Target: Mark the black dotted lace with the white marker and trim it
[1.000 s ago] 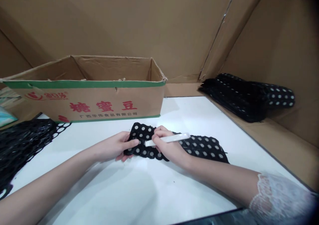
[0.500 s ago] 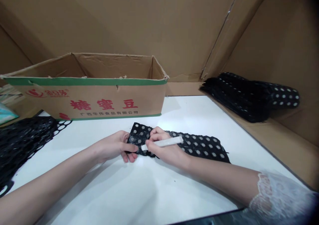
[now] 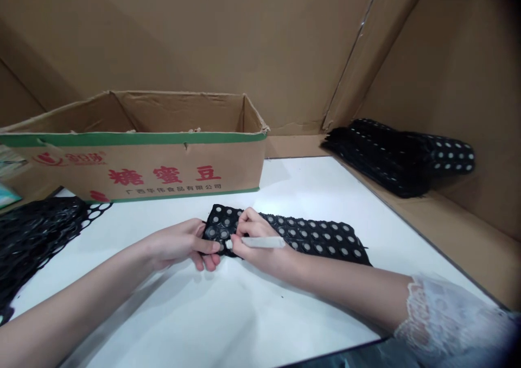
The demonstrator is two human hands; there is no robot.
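Observation:
A black strip with rows of pale grey round discs (image 3: pixel 319 236) lies across the white table, partly covered by my right hand. My left hand (image 3: pixel 185 243) grips the strip's left end, thumb on top and fingers beneath. In the fingers of my right hand (image 3: pixel 260 243) is a white pen-like stick (image 3: pixel 264 242), held slanting like a pen. Its pale tip points at the strip near my left thumb; whether it touches a disc I cannot tell.
An open cardboard box (image 3: pixel 183 164) with red lettering stands behind the hands. Black perforated sheets (image 3: pixel 36 238) are heaped at left. More black dotted strips (image 3: pixel 391 153) lie piled at right on cardboard (image 3: pixel 431 227). Cardboard walls (image 3: pixel 203 31) enclose the white table (image 3: pixel 195 319).
The white stick has tilted flatter, and its tip has shifted slightly left. The whole view has shifted a little; my left hand keeps its grip on the strip.

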